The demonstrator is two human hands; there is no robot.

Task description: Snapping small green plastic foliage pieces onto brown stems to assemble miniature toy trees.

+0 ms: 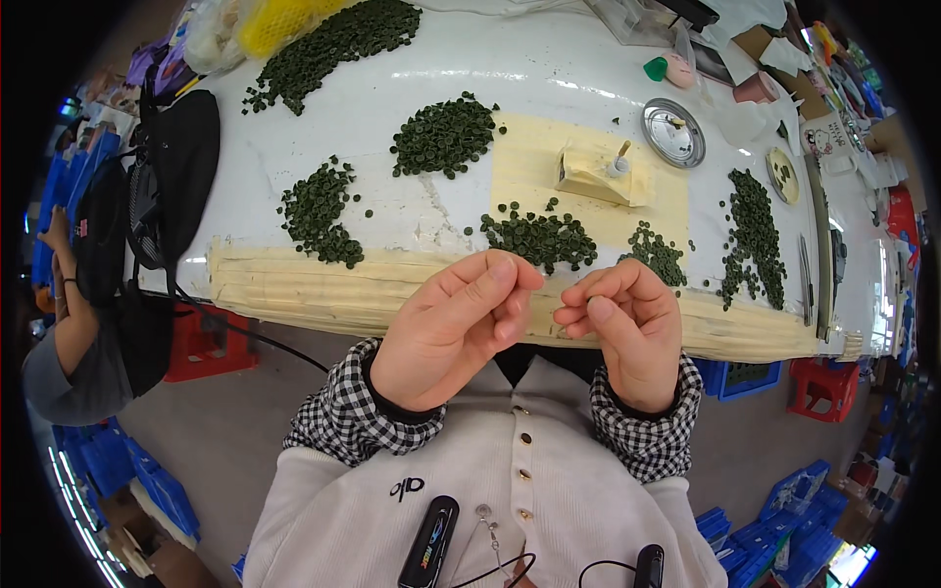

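Note:
Both of my hands are raised over the near edge of the table, a small gap apart. My left hand [453,328] is closed with thumb and forefinger pressed together; anything between the tips is too small or hidden to make out. The fingers of my right hand [632,331] are curled in, its thumb against the forefinger, and I cannot tell what they pinch. Just beyond the hands lies a pile of small dark green round parts [539,238]. A smaller, looser group of green parts [655,253] is beyond the right hand.
More green piles [321,214] [444,135] [753,240] [333,54] spread over the white table [549,83]. A pale yellow block [600,178] holds a small white tube with a stick. Nearby are a round metal tin [673,132], a tweezers-like tool [806,279] and a black bag [186,176].

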